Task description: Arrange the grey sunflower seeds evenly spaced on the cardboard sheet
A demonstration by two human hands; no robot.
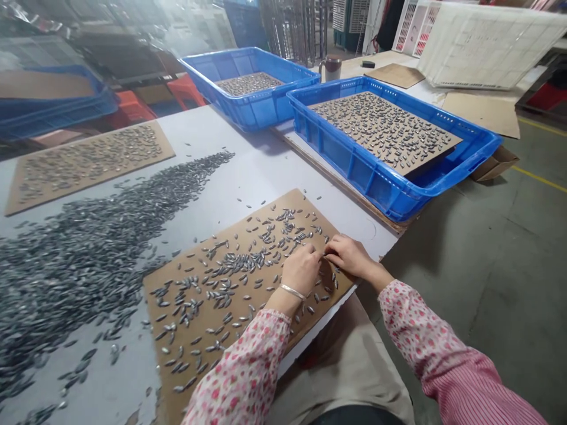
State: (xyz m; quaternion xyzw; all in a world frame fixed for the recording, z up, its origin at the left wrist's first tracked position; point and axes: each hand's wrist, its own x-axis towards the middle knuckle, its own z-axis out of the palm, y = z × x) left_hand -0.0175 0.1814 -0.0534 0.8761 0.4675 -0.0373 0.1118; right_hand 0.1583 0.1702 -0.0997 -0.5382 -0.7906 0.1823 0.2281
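A brown cardboard sheet (177, 271) lies on the white table in front of me, scattered with small grey metal pieces (243, 261), some clustered and some apart. My left hand (302, 268) is over the sheet's right part, its fingers curled together. Close beside it, almost touching, my right hand (349, 255) rests near the sheet's right edge with thumb and fingers pinched. Whatever lies between the fingertips of either hand is too small or hidden to make out. A large heap of the same grey pieces (80, 248) spreads over the table on the left.
Two blue crates (354, 156) at the back right hold cardboard covered with grey pieces. Another covered cardboard sheet (93, 158) lies at the back left. Behind stand a mug (332, 68) and a white plastic crate (482, 50). The table edge runs close by my right hand.
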